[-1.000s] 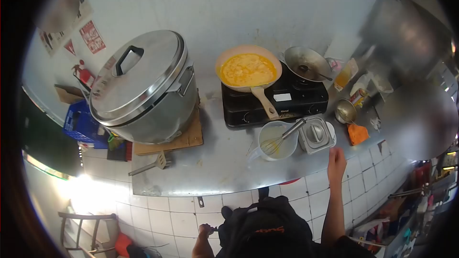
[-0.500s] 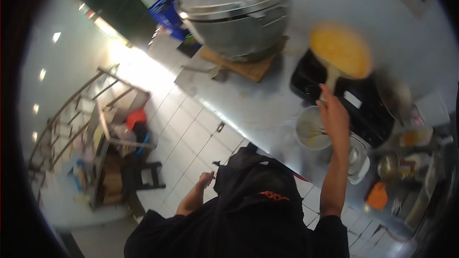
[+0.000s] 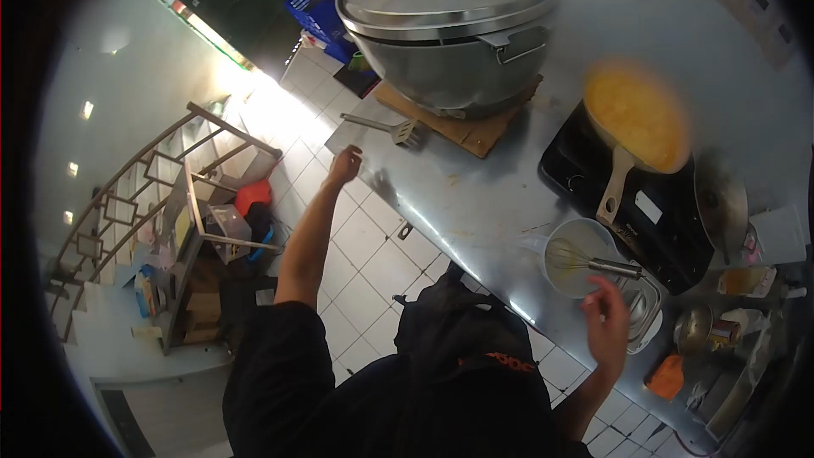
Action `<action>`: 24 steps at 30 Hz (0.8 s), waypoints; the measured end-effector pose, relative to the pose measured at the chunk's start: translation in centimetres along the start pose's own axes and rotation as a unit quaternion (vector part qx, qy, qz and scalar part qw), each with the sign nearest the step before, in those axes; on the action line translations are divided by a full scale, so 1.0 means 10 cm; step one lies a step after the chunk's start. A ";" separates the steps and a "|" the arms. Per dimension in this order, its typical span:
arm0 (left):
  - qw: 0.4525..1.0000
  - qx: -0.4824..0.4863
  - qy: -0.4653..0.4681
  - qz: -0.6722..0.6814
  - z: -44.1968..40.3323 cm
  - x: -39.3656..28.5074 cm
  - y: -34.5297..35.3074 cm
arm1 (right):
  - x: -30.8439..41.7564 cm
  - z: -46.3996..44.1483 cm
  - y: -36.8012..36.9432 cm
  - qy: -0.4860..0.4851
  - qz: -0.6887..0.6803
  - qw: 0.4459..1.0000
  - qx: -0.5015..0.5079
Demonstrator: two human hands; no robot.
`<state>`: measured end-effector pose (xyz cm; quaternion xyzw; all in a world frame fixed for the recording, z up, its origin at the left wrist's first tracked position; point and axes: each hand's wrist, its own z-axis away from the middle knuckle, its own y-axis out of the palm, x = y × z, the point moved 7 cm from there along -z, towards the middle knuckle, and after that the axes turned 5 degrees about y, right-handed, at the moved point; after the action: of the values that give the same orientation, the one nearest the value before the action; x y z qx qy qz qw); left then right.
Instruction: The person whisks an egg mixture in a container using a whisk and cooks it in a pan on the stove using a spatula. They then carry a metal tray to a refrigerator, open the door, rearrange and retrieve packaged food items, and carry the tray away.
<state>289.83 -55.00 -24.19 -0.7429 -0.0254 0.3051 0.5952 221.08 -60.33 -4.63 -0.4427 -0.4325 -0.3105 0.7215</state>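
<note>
My left hand [image 3: 345, 164] is over the left edge of the metal counter, short of a slotted spatula [image 3: 405, 132] that lies flat there. Nothing is in its loosely bent fingers. My right hand [image 3: 605, 315] hovers beside a white bowl [image 3: 555, 242], empty, with fingers curled but apart. A whisk [image 3: 617, 268] rests in that bowl, its handle over the rim. Yellow egg [image 3: 638, 112] covers the inside of a frying pan, whose beige handle [image 3: 616, 182] points toward me, untouched. The pan is on a black portable stove [image 3: 578, 153].
A large lidded pot [image 3: 449, 59] stands on a cardboard piece [image 3: 483, 137] at the back. Right of the stove is a dark wok [image 3: 721, 203]. A metal tray [image 3: 649, 322] sits near my right hand. An orange item [image 3: 666, 377] lies among jars on the right.
My right hand has let go of the pan handle and drawn back toward me. My left hand has risen from my side, forward to the counter edge near the spatula.
</note>
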 end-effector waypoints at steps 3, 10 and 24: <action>0.992 0.071 -0.015 -0.107 -0.67 -0.12 0.08 | 0.04 0.09 0.46 0.052 0.062 0.995 0.052; 0.930 0.148 0.068 -0.329 -1.13 -0.32 0.53 | 0.31 0.12 1.33 0.082 0.078 0.988 0.103; 0.936 0.277 0.193 0.098 -0.04 -0.58 0.27 | 0.28 -0.43 1.93 0.035 0.111 0.989 0.089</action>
<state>284.45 -58.44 -24.10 -0.5921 0.2484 0.2075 0.7380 239.79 -56.44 -10.30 -0.4108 -0.3811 -0.2041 0.8027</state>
